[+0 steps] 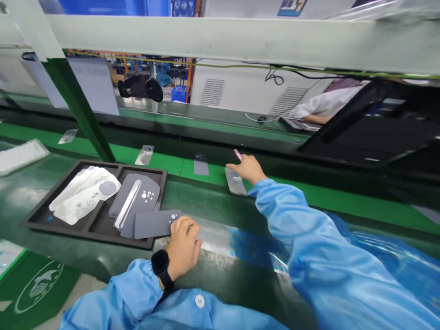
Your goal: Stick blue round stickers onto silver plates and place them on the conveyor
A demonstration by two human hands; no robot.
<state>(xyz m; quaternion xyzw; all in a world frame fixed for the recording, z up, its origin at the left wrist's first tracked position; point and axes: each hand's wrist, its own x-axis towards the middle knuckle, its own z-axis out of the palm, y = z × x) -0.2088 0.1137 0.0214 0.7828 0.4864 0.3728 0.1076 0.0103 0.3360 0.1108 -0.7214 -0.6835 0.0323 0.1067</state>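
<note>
Over the green conveyor (220,201), left hand (182,247) closes on dotted grey plate (153,224), right hand (247,168) pinches pink stick (238,155).

The smock sleeve (309,220) is pale blue and the watch (160,270) black. The charcoal tray (96,237) holds slate-grey plates (151,224) speckled with white dots and silvery-white sheets (77,201). The worktop (220,204) is deep green, with a brighter green strip (165,164); a small pink stick (238,155) stands out.
</note>
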